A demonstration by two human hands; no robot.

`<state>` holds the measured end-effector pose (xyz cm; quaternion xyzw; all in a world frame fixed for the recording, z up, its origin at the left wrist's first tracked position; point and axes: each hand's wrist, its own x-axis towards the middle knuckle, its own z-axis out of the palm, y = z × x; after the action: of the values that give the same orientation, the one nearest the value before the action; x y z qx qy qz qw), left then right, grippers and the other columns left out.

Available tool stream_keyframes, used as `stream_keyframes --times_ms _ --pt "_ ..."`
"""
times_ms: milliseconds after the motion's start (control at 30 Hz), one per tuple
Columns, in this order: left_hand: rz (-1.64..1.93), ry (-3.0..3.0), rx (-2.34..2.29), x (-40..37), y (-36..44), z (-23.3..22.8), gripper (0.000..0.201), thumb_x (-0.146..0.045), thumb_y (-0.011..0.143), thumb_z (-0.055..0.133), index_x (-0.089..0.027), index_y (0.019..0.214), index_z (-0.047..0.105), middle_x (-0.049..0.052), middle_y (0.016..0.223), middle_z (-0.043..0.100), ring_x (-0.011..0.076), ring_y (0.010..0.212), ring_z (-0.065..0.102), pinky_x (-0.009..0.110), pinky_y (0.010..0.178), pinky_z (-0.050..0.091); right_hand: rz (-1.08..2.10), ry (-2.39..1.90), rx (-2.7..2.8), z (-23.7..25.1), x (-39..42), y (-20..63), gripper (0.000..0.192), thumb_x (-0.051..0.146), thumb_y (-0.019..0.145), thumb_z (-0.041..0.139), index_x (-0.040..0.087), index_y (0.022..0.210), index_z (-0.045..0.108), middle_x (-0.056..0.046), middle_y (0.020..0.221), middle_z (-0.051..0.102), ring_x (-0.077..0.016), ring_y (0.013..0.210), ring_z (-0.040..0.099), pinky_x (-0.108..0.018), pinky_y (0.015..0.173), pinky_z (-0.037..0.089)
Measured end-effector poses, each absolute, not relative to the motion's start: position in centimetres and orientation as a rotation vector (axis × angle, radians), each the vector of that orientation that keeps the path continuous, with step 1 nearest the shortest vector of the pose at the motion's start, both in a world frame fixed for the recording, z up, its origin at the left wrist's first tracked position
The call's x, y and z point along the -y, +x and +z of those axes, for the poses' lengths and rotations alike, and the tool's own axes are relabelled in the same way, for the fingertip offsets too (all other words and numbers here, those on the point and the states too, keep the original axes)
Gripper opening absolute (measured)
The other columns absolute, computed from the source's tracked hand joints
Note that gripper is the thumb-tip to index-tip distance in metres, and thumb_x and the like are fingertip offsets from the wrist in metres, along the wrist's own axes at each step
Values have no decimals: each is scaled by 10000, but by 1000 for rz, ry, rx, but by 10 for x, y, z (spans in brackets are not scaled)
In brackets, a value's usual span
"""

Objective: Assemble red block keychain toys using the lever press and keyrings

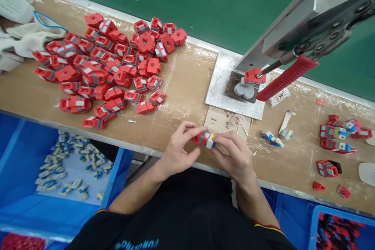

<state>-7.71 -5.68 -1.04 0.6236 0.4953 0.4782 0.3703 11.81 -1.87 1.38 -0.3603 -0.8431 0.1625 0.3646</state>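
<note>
In front of my body, over the near edge of the bench, my left hand (181, 147) pinches a red and grey plastic toy vehicle part (200, 138). My right hand (236, 153) grips a small white, blue and yellow toy part (210, 140) against its end. The two pieces touch; whether they are joined I cannot tell, since fingertips cover both ends. A large heap of similar red parts (96, 72) lies to the left. Several white and blue parts (275, 140) rest right of my hands.
A metal lever press with a red handle (287, 79) stands behind my hands, a red piece (254, 75) at its tip. Blue bins (117, 175) sit below the bench. More red toy pieces (328, 168) lie at right, a white glove (32, 39) at far left.
</note>
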Motion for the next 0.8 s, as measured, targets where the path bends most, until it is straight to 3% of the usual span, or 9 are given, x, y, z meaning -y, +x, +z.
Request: stream_keyframes --times_ms 167,300,433,500,600,667,800 --pt "1199 1735 -1356 62 -69 -3 685 -310 873 806 -229 1512 571 120 1232 597 257 1119 676 392 949 654 341 -914 2172 13 22 114 258 72 953 659 248 1142 673 -50 901 760 -179 743 712 -313 636 601" --pt "1365 1615 -1437 66 -58 -15 565 -353 966 747 -250 1500 594 78 1101 630 185 961 701 311 843 664 299 -839 2126 10 25 110 256 80 958 666 243 1156 680 -58 898 741 -178 751 693 -312 608 572" --pt "1570 1441 -1241 68 -54 -24 666 -398 951 782 -273 1558 540 74 1120 680 168 958 751 244 801 665 425 -756 2002 4 33 112 382 90 923 703 271 1258 684 -57 992 697 -191 845 676 -347 694 585" --pt "1623 1401 -1132 69 -55 -24 733 -401 936 802 -273 1591 497 91 1175 716 206 1046 786 272 878 676 566 -787 1807 2 38 111 397 191 941 688 293 1324 671 -73 1101 661 -225 973 663 -395 786 589" --pt "1651 1446 -965 69 -53 -21 808 -379 914 831 -261 1618 453 102 1198 766 269 1160 784 369 1024 655 882 -895 1416 1 45 103 414 503 1010 559 318 1367 655 -94 1241 626 -274 1100 641 -447 833 580" --pt "1673 1516 -887 70 -48 -20 821 -360 895 852 -255 1611 464 101 1178 790 275 1171 780 392 1036 652 1063 -959 1275 4 48 95 472 609 1043 418 298 1222 724 -87 1150 668 -267 1037 665 -442 806 575" --pt "1720 1564 -870 75 -37 -18 680 -339 886 859 -199 1499 601 120 1154 800 238 1072 794 335 943 676 1003 -1051 1198 12 47 84 561 531 1075 346 256 766 725 -45 740 633 -217 734 640 -407 675 522"
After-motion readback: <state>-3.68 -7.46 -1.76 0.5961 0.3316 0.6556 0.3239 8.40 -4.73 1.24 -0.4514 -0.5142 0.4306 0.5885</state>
